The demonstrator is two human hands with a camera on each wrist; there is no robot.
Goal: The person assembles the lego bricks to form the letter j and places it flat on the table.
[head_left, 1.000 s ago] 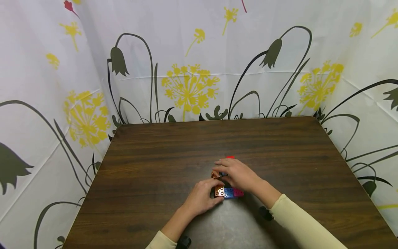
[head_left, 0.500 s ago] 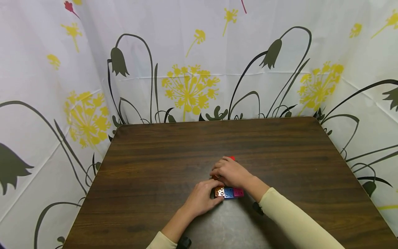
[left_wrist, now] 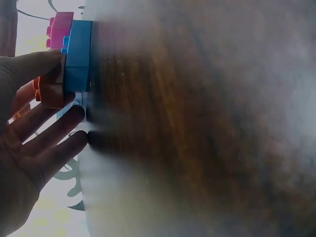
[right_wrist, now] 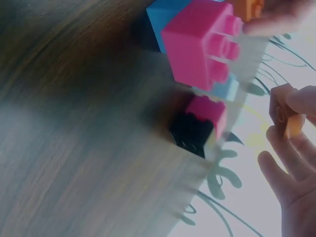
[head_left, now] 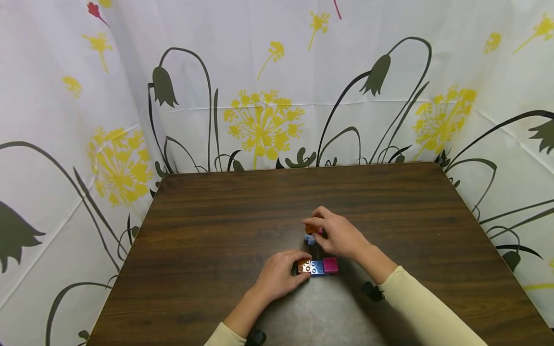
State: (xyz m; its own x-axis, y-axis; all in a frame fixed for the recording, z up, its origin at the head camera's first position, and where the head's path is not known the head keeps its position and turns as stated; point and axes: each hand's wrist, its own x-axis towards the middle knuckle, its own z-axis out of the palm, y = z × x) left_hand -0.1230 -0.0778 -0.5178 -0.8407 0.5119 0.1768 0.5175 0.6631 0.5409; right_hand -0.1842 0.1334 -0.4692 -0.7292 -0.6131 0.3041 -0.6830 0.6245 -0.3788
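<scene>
My left hand [head_left: 279, 274] grips an orange toy brick [head_left: 304, 265] between thumb and fingers. That brick sits on one end of a blue brick [left_wrist: 79, 59], whose studs show in the gap beside it. On the blue brick's other end stands a pink brick [head_left: 331, 265]. Behind this group my right hand [head_left: 339, 233] pinches a second orange brick [head_left: 312, 229] between thumb and fingertips, raised in the right wrist view. A light blue brick [head_left: 309, 239] lies just below it in the head view, partly covered by the right thumb.
In the right wrist view, a black brick [right_wrist: 191, 132] and a second pink brick [right_wrist: 209, 111] stand together behind the group. The brown wood-grain table [head_left: 207, 230] ends at a floral curtain [head_left: 277, 72] along its back and sides.
My right hand has picked up the second orange brick and moved it back and to the right, uncovering the light blue brick. The left hand keeps its grip in place.
</scene>
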